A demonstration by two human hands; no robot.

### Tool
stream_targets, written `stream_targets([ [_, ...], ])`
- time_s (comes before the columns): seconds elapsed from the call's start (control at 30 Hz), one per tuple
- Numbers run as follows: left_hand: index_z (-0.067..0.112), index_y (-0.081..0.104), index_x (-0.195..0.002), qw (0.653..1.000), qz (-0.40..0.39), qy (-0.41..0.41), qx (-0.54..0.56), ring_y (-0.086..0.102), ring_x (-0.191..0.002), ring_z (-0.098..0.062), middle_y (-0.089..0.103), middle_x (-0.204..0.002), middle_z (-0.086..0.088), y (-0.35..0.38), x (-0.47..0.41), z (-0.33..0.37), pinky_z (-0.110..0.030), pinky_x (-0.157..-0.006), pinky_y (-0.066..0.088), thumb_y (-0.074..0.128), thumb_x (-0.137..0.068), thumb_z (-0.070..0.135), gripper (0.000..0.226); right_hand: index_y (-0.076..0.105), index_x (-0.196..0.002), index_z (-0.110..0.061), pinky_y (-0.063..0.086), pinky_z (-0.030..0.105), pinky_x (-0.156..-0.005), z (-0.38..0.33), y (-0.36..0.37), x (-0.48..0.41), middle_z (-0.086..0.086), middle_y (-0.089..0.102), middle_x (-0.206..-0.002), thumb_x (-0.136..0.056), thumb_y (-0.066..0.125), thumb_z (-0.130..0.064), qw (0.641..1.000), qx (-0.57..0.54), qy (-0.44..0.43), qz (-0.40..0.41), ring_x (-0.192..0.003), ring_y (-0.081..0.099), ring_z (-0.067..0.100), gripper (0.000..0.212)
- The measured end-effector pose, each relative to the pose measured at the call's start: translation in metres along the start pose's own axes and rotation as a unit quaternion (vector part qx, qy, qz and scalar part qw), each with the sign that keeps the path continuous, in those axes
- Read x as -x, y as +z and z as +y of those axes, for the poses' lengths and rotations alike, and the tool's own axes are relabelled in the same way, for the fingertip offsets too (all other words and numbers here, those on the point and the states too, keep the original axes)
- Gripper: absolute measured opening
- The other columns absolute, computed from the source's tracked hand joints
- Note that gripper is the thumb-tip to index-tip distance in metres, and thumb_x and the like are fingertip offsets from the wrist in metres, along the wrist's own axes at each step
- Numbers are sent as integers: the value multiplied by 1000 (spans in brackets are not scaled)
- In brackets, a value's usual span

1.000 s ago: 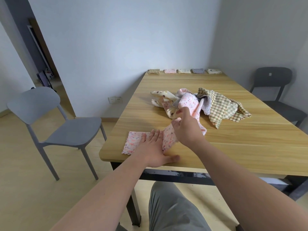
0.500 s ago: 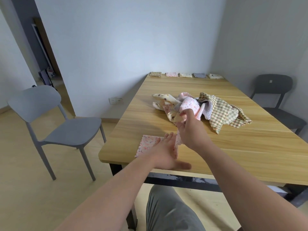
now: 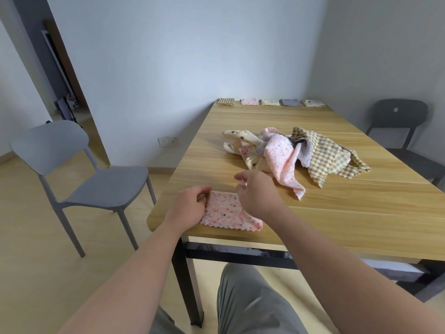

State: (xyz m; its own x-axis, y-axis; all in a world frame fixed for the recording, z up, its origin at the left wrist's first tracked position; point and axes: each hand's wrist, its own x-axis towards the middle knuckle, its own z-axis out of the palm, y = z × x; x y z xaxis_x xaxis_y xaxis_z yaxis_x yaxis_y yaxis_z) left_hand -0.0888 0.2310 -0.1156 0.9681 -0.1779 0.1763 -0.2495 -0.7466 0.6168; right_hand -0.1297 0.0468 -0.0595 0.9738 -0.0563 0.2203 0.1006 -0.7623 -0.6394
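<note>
We were mid-fold: the cloth (image 3: 226,213) lay doubled on the worktop (image 3: 337,213), near left corner. Our left grip (image 3: 186,208) pinched its left edge; our right grip (image 3: 257,194) hovered above, loose and empty. Next, we judged, another fold, edges matched.

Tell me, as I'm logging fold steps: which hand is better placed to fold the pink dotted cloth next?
Likely the left. The left hand grips the left edge of the pink dotted cloth, while the right hand hovers above its far side, fingers loosely curled, holding nothing.
</note>
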Motion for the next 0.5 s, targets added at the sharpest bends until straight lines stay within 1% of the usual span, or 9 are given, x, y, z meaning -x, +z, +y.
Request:
stream_targets([
  [0.07, 28, 60, -138, 1000, -5, 2, 10, 56, -127, -11, 63, -137, 10, -1, 0, -3, -23, -97, 44, 51, -103, 14, 39, 55, -143, -15, 56, 23, -80, -7, 14, 0, 6, 58, -142, -101, 48, -7, 1000, 5, 10, -25, -99, 66, 17, 44],
  [0.13, 29, 61, -137, 1000, -3, 9, 17, 56, -127, -10, 63, -137, 11, -1, 0, -4, -19, -94, 42, 53, -103, 14, 38, 52, -146, -16, 58, 31, -88, -12, 25, 1, 5, 55, -145, -99, 50, -7, 999, 21, 13, -46, -105, 66, 19, 48],
  [0.17, 29, 61, -137, 1000, -1, 12, 20, 56, -126, -9, 63, -136, 11, -1, 0, -4, -17, -92, 40, 54, -103, 14, 38, 50, -146, -16, 57, 33, -91, -13, 29, 1, 6, 56, -144, -98, 50, -7, 998, 29, 12, -53, -110, 65, 20, 49],
  [0.27, 28, 62, -136, 1000, 4, 11, 26, 56, -125, -9, 64, -135, 12, -1, -1, -6, -17, -92, 40, 55, -102, 15, 37, 47, -149, -17, 51, 32, -100, -17, 39, 2, 5, 58, -142, -98, 50, -7, 998, 27, 14, -61, -125, 57, 22, 51],
  [0.33, 29, 62, -136, 1000, 6, 6, 29, 58, -123, -9, 64, -134, 12, -1, -2, -8, -18, -91, 41, 56, -102, 18, 37, 47, -149, -19, 48, 29, -104, -18, 44, 4, 3, 59, -141, -100, 51, -9, 998, 13, 19, -57, -128, 55, 20, 50],
  [0.4, 31, 62, -136, 999, 8, 3, 33, 59, -121, -8, 66, -132, 14, 0, -2, -9, -19, -88, 43, 57, -102, 21, 36, 48, -148, -19, 47, 28, -102, -19, 47, 6, 3, 61, -138, -101, 51, -11, 999, -3, 17, -50, -125, 57, 18, 47],
  [0.5, 33, 62, -135, 999, 7, -3, 42, 60, -119, -8, 67, -129, 16, 0, -4, -10, -21, -87, 44, 59, -101, 23, 36, 48, -145, -21, 49, 27, -94, -21, 52, 9, 4, 64, -130, -102, 49, -14, 999, -16, 10, -46, -116, 61, 18, 43],
])
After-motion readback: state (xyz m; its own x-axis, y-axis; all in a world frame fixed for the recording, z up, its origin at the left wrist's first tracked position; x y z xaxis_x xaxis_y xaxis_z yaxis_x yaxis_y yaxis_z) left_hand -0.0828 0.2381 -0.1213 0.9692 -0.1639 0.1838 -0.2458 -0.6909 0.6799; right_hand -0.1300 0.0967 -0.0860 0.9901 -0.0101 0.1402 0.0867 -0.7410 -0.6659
